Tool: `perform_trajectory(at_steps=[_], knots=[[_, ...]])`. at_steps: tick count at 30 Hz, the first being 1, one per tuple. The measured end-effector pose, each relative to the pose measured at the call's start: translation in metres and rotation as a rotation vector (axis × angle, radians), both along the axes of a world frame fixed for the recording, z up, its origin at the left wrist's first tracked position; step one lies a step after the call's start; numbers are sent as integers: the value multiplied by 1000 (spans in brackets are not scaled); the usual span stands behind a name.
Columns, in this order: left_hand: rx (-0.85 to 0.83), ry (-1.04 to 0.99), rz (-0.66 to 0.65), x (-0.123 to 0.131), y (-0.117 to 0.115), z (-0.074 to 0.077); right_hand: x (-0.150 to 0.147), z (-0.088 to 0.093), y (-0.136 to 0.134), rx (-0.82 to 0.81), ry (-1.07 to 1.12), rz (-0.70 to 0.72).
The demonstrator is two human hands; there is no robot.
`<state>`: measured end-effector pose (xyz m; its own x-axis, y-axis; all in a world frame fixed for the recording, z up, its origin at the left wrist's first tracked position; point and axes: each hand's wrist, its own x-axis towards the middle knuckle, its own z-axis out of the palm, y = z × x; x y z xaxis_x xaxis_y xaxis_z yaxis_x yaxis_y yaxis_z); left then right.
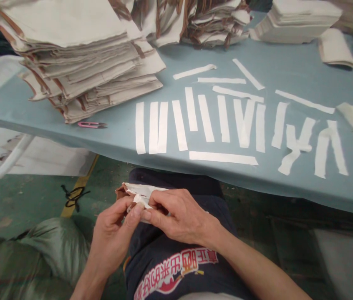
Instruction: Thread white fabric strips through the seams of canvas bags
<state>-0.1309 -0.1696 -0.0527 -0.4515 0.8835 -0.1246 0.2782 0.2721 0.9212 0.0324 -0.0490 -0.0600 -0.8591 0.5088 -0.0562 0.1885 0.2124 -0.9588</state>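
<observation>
Over my lap, my left hand (114,223) and my right hand (179,214) are close together, thumbs and fingers pinched on a piece of white fabric with brown edging (143,188). A small white folded bit shows between the fingertips; whether it is a separate strip I cannot tell. Most of the fabric lies hidden behind my right hand. On the table ahead, several white strips (180,125) are laid out, many side by side. One longer white strip (223,158) lies along the near edge.
A blue-covered table (117,141) spans the view. Stacked white fabric pieces with brown edges (95,62) stand at the left, with pink thread snips (92,124) before them. Further piles (295,21) stand at the back. A green bag (54,246) lies on the floor at left.
</observation>
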Motion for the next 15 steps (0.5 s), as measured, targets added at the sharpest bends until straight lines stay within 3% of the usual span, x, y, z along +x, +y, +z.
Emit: perform_trajectory(at_steps=[4, 7, 9, 15], knots=[[-44, -45, -7, 0, 2, -2, -3, -4, -1, 44, -30, -8], [-26, 51, 3, 5, 7, 2, -6, -12, -5, 94, -1, -50], [-16, 53, 63, 9, 9, 2, -9, -19, -8, 105, 32, -93], [4, -450, 313, 25, 9, -17, -18, -27, -13, 12, 283, -69]])
